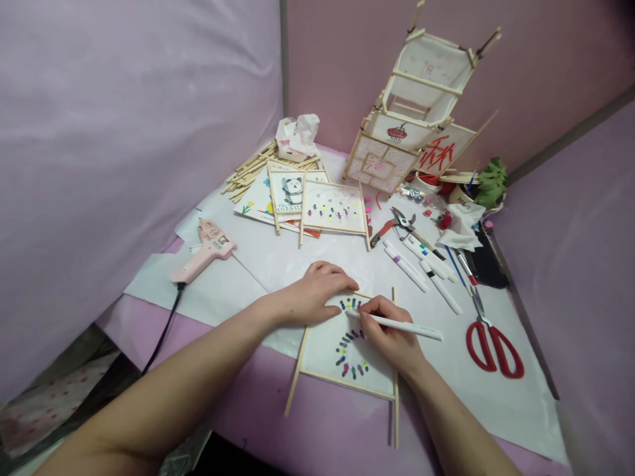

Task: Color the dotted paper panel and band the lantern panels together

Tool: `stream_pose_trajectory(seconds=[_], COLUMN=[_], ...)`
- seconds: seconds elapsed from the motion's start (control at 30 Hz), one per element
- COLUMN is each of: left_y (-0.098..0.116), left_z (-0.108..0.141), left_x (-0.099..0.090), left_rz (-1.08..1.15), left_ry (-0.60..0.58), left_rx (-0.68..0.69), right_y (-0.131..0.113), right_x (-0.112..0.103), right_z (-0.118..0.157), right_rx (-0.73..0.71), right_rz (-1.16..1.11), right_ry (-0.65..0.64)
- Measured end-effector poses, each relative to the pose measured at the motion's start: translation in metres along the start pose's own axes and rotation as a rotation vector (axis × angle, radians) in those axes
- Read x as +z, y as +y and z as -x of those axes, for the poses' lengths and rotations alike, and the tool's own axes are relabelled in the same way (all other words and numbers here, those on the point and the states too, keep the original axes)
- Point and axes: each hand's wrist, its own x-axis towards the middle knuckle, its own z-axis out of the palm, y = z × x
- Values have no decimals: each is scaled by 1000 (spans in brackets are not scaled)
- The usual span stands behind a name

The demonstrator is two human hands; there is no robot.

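Observation:
A white panel in a frame of thin wooden sticks (320, 354) lies at the table's near edge, with small coloured figures drawn on it in a row and a ring. Flat on its upper left part rests my left hand (321, 291), fingers stretched out and holding nothing. My right hand (391, 334) is closed round a white marker pen (417, 328). The pen's tip is at the panel just below the top row of figures; whether it touches cannot be made out. Parts of the drawing are hidden by my right fingers.
Left lies a pink glue gun (206, 251) with a black cord. Behind are framed drawings (332, 205), wooden sticks (251, 165) and a tall stick-and-paper structure (387, 155). Pruning shears (397, 221), several markers (404, 264) and red-handled scissors (489, 340) lie right.

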Motion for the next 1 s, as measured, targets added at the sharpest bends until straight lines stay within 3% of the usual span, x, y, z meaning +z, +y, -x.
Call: stream_pose_trajectory(seconds=[1.0], left_y=[-1], left_z=[-1], left_x=[0], left_rz=[19], left_ry=[-6], left_rx=[6], right_y=[0], right_x=[2], right_z=[-2], right_rx=[30], right_rz=[-15], right_ry=[-4])
